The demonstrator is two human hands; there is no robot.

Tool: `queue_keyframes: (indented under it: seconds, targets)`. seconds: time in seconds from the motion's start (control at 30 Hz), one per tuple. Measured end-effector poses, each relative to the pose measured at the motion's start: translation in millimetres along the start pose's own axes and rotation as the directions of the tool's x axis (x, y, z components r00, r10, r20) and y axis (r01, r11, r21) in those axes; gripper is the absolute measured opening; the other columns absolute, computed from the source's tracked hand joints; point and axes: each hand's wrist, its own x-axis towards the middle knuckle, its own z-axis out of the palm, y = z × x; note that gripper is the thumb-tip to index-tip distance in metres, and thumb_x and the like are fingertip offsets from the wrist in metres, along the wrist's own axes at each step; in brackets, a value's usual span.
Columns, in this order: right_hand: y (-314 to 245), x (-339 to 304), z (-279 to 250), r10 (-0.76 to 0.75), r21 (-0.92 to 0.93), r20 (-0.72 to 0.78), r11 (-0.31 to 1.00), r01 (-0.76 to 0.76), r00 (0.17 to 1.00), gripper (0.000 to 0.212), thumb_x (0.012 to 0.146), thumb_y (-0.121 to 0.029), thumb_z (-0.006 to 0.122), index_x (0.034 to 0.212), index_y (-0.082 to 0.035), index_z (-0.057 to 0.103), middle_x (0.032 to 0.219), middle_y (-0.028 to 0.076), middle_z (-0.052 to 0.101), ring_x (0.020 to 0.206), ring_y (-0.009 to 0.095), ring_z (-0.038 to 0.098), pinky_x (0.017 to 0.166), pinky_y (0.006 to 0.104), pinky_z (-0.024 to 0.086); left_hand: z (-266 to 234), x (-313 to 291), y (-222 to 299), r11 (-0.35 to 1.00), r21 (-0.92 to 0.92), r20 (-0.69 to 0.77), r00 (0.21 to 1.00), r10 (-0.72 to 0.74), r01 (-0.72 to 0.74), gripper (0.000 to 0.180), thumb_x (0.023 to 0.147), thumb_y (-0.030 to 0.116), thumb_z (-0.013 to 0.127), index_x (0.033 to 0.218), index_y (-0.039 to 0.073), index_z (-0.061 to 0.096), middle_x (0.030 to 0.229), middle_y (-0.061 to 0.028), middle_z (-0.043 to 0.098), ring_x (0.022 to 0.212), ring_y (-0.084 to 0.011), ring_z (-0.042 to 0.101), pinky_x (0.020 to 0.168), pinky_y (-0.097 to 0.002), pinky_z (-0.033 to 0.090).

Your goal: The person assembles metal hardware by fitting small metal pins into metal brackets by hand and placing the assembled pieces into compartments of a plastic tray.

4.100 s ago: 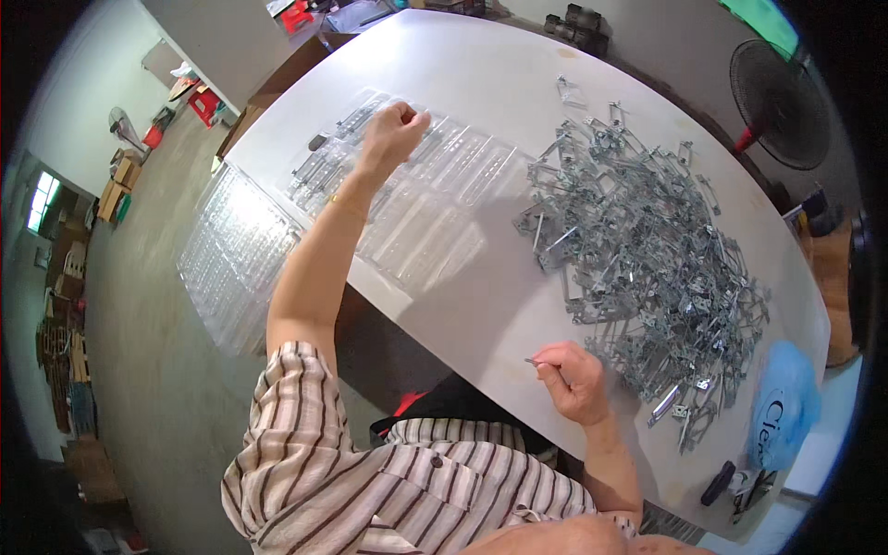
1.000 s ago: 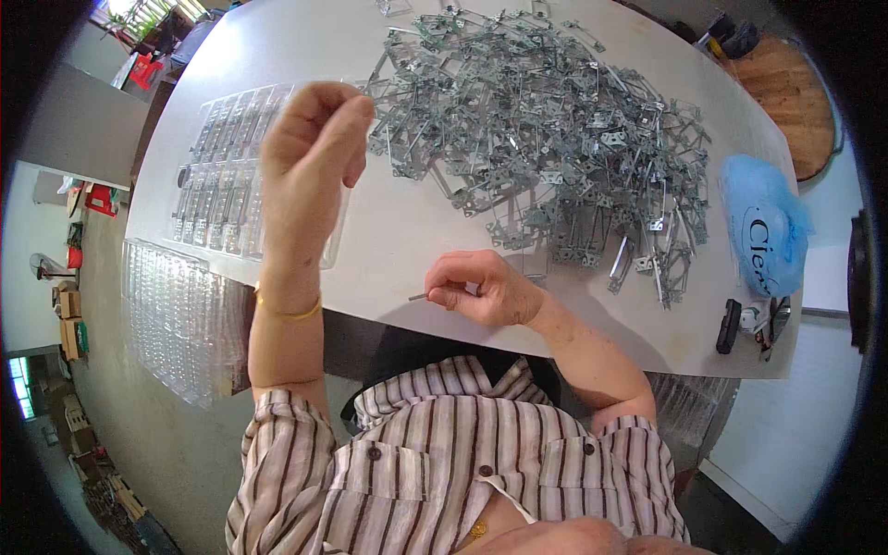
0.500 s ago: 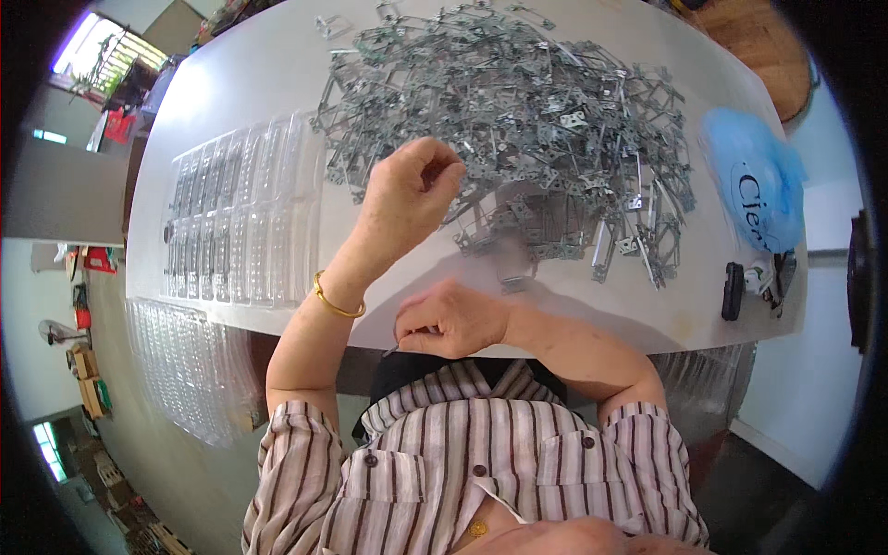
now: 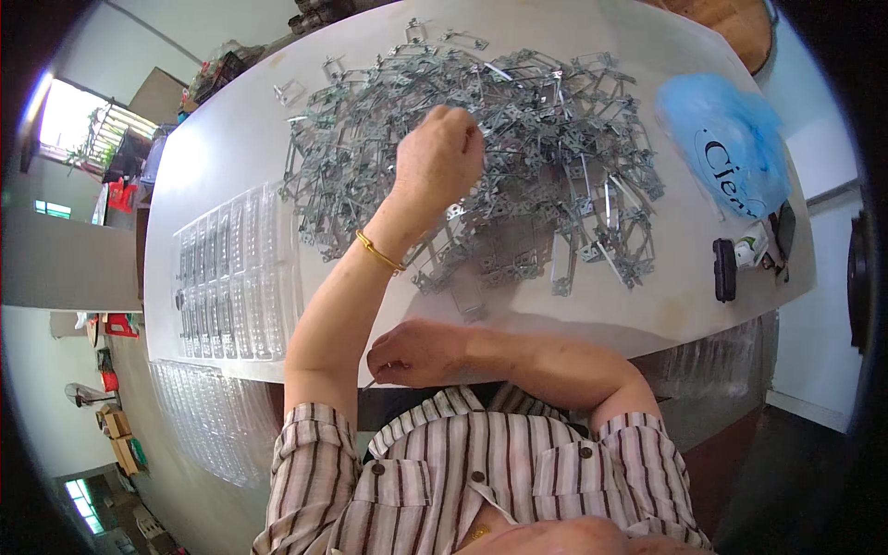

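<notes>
A wide heap of grey metal brackets (image 4: 555,120), flat plates and thin linked strips, spreads over the white table. Over the middle of this heap is my left hand (image 4: 438,159), a gold bangle on its wrist. Its fingers are curled together and their tips are turned away, so what they touch or pinch is hidden. My right hand (image 4: 421,354) is at the table's near edge, bent inward with fingers closed. A thin metal piece (image 4: 370,382) pokes out from under its fingertips; most of it is covered.
At the left lies a clear plastic tray (image 4: 264,319) with dark metal parts in some slots. More clear trays (image 4: 208,421) stand below the table edge. At the right are a blue plastic bag (image 4: 731,139), a black oblong object (image 4: 724,270) and a small white item (image 4: 751,246).
My left hand has moved farther over the heap. My right hand has shifted left along the near edge, and the view has tilted and turned slightly.
</notes>
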Motion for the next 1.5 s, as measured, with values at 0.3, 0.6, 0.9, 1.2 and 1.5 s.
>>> queue_keyframes:
  seconds: [0.3, 0.6, 0.9, 1.2, 1.5]
  targets:
    - [12.4, 0.0, 2.6, 0.02, 0.079, -0.014, 0.997, -0.019, 1.0, 0.019, 0.09, -0.023, 0.061, 0.085, -0.005, 0.066, 0.078, 0.017, 0.065, 0.075, 0.038, 0.063, 0.069, 0.0472, 0.049, -25.1, 51.2, -75.2, 0.959, 0.218, -0.276, 0.954, -0.118, 0.181, 0.022, 0.09, 0.012, 0.058, 0.108, 0.005, 0.068, 0.113, -0.0187, 0.065, 0.1, -0.0378, 0.066, 0.087, -0.0454, 0.054]
    - [5.9, -1.4, -1.5, 0.077, 0.104, -0.005, 0.992, -0.076, 0.997, 0.014, 0.091, -0.018, 0.064, 0.09, -0.005, 0.069, 0.078, 0.014, 0.065, 0.073, 0.032, 0.064, 0.067, 0.0409, 0.05, -9.2, 89.7, -108.0, 0.872, 0.468, 0.067, 0.99, 0.125, -0.142, 0.05, 0.086, -0.006, 0.054, 0.129, 0.018, 0.06, 0.134, -0.0109, 0.058, 0.121, -0.0315, 0.06, 0.096, -0.0425, 0.054]
    - [7.3, 0.9, 2.4, 0.007, 0.116, -0.069, 0.993, 0.001, 0.998, 0.013, 0.09, -0.013, 0.065, 0.086, -0.001, 0.066, 0.077, 0.018, 0.066, 0.074, 0.035, 0.066, 0.069, 0.0436, 0.05, -21.4, 99.1, -104.9, 0.73, 0.539, 0.255, 0.908, 0.333, -0.419, 0.04, 0.087, 0.001, 0.063, 0.123, 0.018, 0.063, 0.108, -0.0081, 0.061, 0.108, -0.0279, 0.063, 0.089, -0.0384, 0.057]
    - [6.7, 0.9, -0.5, 0.032, 0.113, -0.049, 0.993, -0.026, 0.998, 0.015, 0.09, -0.016, 0.066, 0.086, -0.003, 0.066, 0.076, 0.017, 0.065, 0.072, 0.035, 0.065, 0.067, 0.0442, 0.049, -37.7, 86.5, -105.9, 0.773, 0.492, 0.161, 0.915, 0.371, -0.4, 0.038, 0.087, 0.001, 0.061, 0.121, 0.017, 0.066, 0.109, -0.0091, 0.061, 0.102, -0.0307, 0.065, 0.088, -0.0417, 0.057]
    - [10.4, 1.1, 1.6, 0.0, 0.043, -0.035, 0.999, 0.001, 0.999, 0.016, 0.091, -0.018, 0.065, 0.085, -0.003, 0.064, 0.07, 0.016, 0.059, 0.067, 0.034, 0.061, 0.064, 0.0447, 0.046, -60.4, 68.8, -110.1, 0.785, 0.494, 0.054, 0.914, 0.402, -0.374, 0.042, 0.087, 0.003, 0.061, 0.126, 0.018, 0.056, 0.116, -0.0096, 0.059, 0.088, -0.0349, 0.07, 0.072, -0.0441, 0.06]
